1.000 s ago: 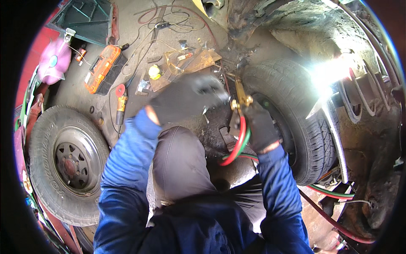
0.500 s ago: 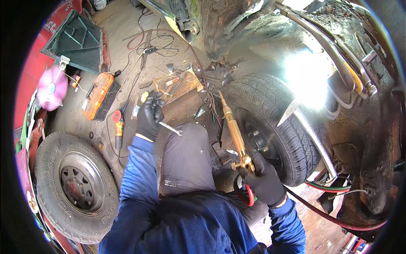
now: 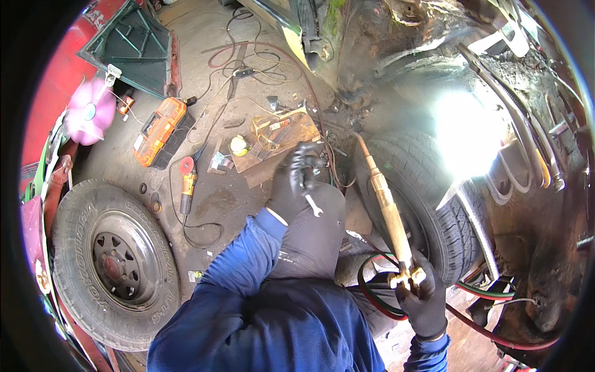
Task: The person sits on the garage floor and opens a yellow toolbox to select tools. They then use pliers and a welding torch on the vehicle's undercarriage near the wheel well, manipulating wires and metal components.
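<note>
In my right hand (image 3: 425,304), gloved in black, is a brass gas torch (image 3: 390,217), gripped at its valve end. Its thin bent copper tip points away from me, toward the tire on the right. Red and green hoses (image 3: 365,285) loop off near the valves. My left hand (image 3: 291,186), also in a black glove, is closed around a small open-end wrench (image 3: 314,206) above my knee. One jaw end of the wrench sticks out below the fingers; the rest is hidden in the glove.
A tire (image 3: 462,229) lies close on my right under a glaring lamp (image 3: 468,130). On my left are another wheel (image 3: 118,266), an angle grinder (image 3: 187,186), an orange toolbox (image 3: 162,133) and a pink fan (image 3: 90,111). Cables (image 3: 235,74) trail across the floor beside a brown board (image 3: 291,133).
My left hand has swung right with the wrench, closer to the torch. The torch has moved right and nearer to me in my right hand. The whole view has shifted slightly.
</note>
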`<state>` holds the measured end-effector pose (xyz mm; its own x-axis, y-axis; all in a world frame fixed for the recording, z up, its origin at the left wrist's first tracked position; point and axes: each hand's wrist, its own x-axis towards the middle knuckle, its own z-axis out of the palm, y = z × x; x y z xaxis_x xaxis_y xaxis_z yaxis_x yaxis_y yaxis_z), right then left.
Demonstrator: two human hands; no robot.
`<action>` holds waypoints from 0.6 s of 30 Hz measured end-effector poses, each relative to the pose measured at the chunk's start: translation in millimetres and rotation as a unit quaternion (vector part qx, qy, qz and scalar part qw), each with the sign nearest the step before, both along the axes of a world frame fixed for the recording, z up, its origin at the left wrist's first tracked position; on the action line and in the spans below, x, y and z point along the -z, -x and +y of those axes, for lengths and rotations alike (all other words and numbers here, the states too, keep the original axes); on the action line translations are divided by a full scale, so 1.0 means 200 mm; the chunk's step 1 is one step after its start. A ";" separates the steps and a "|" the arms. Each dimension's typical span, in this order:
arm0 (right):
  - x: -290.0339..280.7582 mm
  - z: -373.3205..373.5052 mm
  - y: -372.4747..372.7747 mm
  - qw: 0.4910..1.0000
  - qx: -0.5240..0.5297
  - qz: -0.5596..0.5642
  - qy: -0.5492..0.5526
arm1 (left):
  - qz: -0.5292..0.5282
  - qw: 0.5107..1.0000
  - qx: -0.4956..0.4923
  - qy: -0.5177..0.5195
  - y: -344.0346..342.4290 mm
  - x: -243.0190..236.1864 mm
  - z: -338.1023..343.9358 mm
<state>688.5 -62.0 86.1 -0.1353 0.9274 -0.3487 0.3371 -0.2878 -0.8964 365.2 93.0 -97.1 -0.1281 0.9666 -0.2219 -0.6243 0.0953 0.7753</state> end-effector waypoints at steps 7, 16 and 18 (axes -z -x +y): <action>-0.04 -0.08 -0.01 0.999 -0.003 0.049 0.005 | -0.050 0.995 0.080 -0.039 -0.13 -0.22 0.11; -0.09 -0.20 -0.10 0.961 0.000 -0.195 -0.195 | -0.290 0.927 0.160 -0.176 -0.08 -0.39 0.12; -0.10 -0.23 -0.10 0.951 0.094 -0.216 -0.200 | -0.217 0.942 0.148 -0.210 -0.10 -0.45 0.12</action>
<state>709.0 -107.4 105.3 0.1213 0.9913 0.0521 0.6757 -0.0440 -0.7359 386.0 117.4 -6.4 0.1755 0.9601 0.2177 -0.8852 0.0571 0.4617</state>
